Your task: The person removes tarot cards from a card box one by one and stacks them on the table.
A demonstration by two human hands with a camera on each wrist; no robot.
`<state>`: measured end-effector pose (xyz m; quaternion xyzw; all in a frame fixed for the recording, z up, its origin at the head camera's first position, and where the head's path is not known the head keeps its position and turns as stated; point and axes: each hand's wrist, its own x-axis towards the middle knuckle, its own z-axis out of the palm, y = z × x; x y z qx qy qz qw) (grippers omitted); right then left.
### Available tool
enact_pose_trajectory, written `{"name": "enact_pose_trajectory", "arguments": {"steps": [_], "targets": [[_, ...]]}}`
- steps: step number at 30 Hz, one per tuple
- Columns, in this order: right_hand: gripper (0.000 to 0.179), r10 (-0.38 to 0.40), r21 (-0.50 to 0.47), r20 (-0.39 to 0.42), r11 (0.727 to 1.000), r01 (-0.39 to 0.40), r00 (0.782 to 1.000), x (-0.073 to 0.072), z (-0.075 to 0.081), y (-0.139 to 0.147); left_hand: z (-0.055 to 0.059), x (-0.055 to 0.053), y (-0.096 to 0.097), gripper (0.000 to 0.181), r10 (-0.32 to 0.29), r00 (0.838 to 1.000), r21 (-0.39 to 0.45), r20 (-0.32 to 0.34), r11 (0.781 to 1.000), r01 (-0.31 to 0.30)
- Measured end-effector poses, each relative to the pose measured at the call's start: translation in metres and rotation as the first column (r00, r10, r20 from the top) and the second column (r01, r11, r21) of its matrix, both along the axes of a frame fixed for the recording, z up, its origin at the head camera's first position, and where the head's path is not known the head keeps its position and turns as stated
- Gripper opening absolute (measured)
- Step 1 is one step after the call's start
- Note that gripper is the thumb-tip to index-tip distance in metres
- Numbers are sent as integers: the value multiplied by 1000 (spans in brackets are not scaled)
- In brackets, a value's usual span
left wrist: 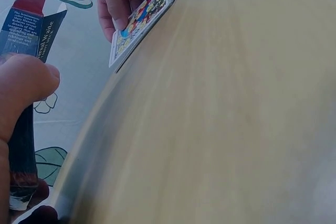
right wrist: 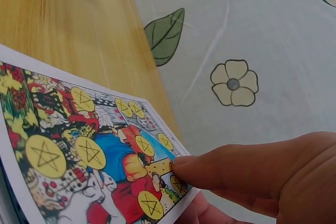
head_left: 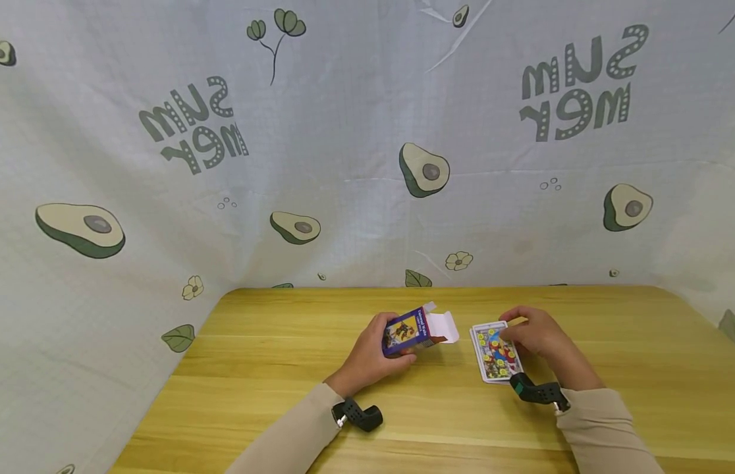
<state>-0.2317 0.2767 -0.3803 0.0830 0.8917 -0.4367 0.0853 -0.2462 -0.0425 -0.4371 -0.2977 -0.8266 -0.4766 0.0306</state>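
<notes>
My left hand (head_left: 372, 355) grips a dark blue tarot card box (head_left: 406, 331) around its sides. The box's white flap (head_left: 442, 327) stands open and points right. In the left wrist view the thumb (left wrist: 31, 80) lies across the printed box (left wrist: 22, 35). To the right, my right hand (head_left: 539, 336) pinches tarot cards (head_left: 496, 352) at their upper right edge. The thumb (right wrist: 226, 174) presses on the face of the top card (right wrist: 105, 150), which shows yellow pentacles and figures in red and blue. Fingers lie beneath, partly hidden. How many cards are held cannot be told.
A wooden table (head_left: 272, 368) lies under both hands. Behind it hangs a pale cloth (head_left: 355, 131) printed with avocados, leaves and mirrored lettering. Each wrist carries a black camera mount, one on the left (head_left: 358, 415) and one on the right (head_left: 539, 392).
</notes>
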Motion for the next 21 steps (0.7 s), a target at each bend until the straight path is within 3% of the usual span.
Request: {"name": "enact_pose_trajectory", "arguments": {"steps": [21], "targets": [[40, 7, 44, 7, 999, -7, 1000, 1, -5, -3, -2, 0, -1, 72, 0, 1000, -2, 0, 1000, 0]]}}
